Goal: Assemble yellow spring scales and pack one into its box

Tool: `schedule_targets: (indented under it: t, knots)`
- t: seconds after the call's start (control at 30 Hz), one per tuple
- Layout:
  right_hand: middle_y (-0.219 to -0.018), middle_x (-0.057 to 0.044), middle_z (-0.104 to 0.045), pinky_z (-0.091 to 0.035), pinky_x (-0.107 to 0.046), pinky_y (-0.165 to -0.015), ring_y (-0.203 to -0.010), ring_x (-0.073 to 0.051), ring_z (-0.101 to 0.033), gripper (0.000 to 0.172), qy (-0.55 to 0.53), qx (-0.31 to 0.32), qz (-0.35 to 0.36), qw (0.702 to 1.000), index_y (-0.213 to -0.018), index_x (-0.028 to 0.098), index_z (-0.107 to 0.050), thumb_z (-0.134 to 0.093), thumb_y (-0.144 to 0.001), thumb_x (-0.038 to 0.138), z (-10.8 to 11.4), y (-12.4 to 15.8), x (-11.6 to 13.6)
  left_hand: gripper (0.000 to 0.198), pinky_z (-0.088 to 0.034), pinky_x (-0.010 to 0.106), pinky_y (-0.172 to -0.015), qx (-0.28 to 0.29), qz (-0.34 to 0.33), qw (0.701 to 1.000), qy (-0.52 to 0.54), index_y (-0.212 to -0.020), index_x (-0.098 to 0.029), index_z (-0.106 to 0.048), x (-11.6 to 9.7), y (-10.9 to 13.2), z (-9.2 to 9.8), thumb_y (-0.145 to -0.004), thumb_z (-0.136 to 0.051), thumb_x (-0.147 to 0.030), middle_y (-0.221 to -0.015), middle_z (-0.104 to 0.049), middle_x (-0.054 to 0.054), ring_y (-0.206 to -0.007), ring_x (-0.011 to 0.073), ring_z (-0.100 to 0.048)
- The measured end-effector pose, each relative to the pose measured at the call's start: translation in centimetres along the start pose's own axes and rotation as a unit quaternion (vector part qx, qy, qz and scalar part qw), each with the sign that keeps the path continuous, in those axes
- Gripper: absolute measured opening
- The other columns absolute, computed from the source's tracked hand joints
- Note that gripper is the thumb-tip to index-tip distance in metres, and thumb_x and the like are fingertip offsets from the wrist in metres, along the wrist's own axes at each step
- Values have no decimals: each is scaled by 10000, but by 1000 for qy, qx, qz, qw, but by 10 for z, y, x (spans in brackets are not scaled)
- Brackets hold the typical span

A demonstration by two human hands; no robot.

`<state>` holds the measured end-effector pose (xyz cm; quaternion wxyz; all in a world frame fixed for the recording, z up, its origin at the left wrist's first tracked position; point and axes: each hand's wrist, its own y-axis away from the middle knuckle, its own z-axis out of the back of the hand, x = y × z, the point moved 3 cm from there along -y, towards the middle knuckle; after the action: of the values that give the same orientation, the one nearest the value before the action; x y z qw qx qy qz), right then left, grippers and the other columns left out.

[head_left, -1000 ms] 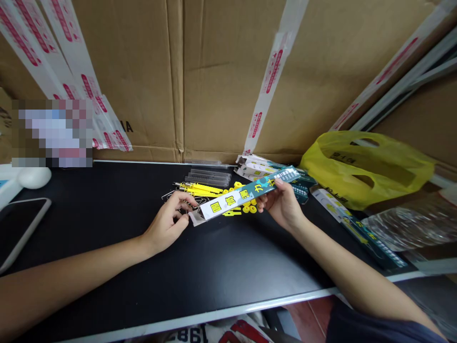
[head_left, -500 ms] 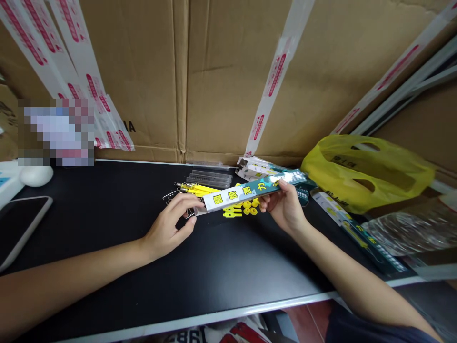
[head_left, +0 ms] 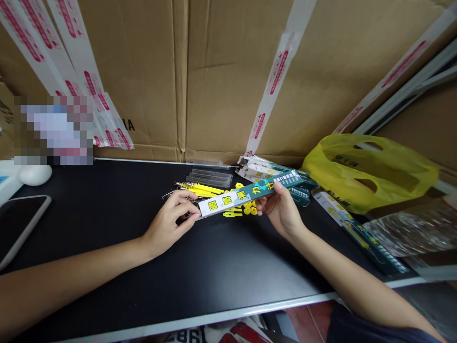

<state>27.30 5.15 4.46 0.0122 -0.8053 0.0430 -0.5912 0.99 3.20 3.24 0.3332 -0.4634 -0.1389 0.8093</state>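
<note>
A long narrow carton, white at one end and teal at the other with yellow characters, is held level above the black table. My right hand is closed round its teal half. My left hand pinches the white end of the carton with thumb and fingers. Just behind the carton lie yellow plastic rods, clear tubes and small yellow parts.
More teal and white cartons are piled at the back, and one lies along the right edge. A yellow plastic bag and clear wrapping sit at right. A phone lies far left. Cardboard boxes wall the back.
The carton has tilted a little and its white end flap, open a second ago, now lies shut under my left fingers. Both hands stayed in place.
</note>
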Motion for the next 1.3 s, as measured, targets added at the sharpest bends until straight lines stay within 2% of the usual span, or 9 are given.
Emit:
schedule_targets:
  t: [0.17, 0.3, 0.5, 0.67, 0.77, 0.87, 1.07, 1.2, 1.3]
  knots:
    - [-511, 37, -446, -430, -208, -370, -458, -113, -498, 365, -1, 2, 2, 1000, -637, 192, -506, -618, -746, 522, 2, -2, -1, 113, -494, 270, -713, -7, 20, 1000, -1, -941, -218, -645, 4, 0, 0, -859, -568, -229, -1172, -472, 64, -971, 171, -536]
    - [-516, 39, -448, -438, -214, -372, -451, -110, -492, 378, -12, 4, -1, 1000, -635, 191, -491, -615, -742, 532, 3, -2, 3, 261, -487, 280, -743, -15, 42, 999, -11, -1074, -233, -598, 6, -1, 2, -821, -630, -290, -1168, -492, 58, -1032, 195, -509]
    - [-502, 45, -448, -432, -208, -360, -444, -112, -494, 370, -5, 12, 10, 1000, -660, 194, -501, -619, -736, 537, -1, 2, 6, 232, -453, 310, -838, -15, 35, 999, 30, -973, -180, -619, 5, -4, 5, -937, -409, -273, -981, -535, 50, -953, 173, -532]
    - [-500, 42, -450, -427, -210, -350, -441, -113, -487, 379, -16, 19, -10, 1000, -642, 195, -502, -645, -698, 541, -2, 2, 4, 116, -470, 253, -672, -18, 61, 997, 37, -912, -177, -615, 9, -5, 1, -868, -546, -260, -937, -540, 37, -795, 139, -543]
    - [-517, 45, -450, -431, -208, -352, -444, -110, -491, 372, -15, 19, -1, 1000, -681, 197, -519, -632, -711, 550, -1, 2, 6, 174, -494, 256, -686, -16, 38, 998, 46, -1001, -189, -620, 10, -5, -1, -839, -559, -215, -1014, -548, 57, -857, 153, -544]
    - [-553, 46, -476, -438, -212, -358, -458, -113, -503, 357, -4, 33, 19, 999, -818, 207, -566, -636, -718, 543, -2, 6, 9, 253, -515, 265, -734, 13, 40, 997, 57, -1076, -205, -628, 12, -5, -3, -850, -513, -196, -1118, -540, 76, -983, 183, -541]
    - [-591, 37, -518, -464, -252, -373, -453, -121, -502, 488, 52, 110, 110, 986, -1009, 221, -574, -703, -675, 553, -11, 26, 15, 244, -523, 280, -769, 113, 31, 988, 104, -1015, -187, -651, 9, -5, -8, -810, -520, -164, -1222, -514, 102, -1069, 221, -538]
    - [-568, 41, -502, -460, -261, -353, -391, -99, -448, 488, 70, 124, 174, 974, -989, 237, -600, -716, -656, 575, -11, 38, 20, 207, -523, 288, -750, 168, 28, 974, 146, -902, -167, -660, -1, -3, -9, -756, -518, -133, -1209, -537, 116, -1003, 218, -568]
    - [-684, 5, -559, -450, -263, -324, -387, -98, -473, 488, 85, 106, 199, 971, -922, 248, -619, -719, -617, 615, -8, 44, 22, 234, -529, 281, -714, 180, 56, 963, 194, -903, -173, -674, -4, -2, -10, -766, -486, -151, -1151, -573, 108, -941, 208, -582]
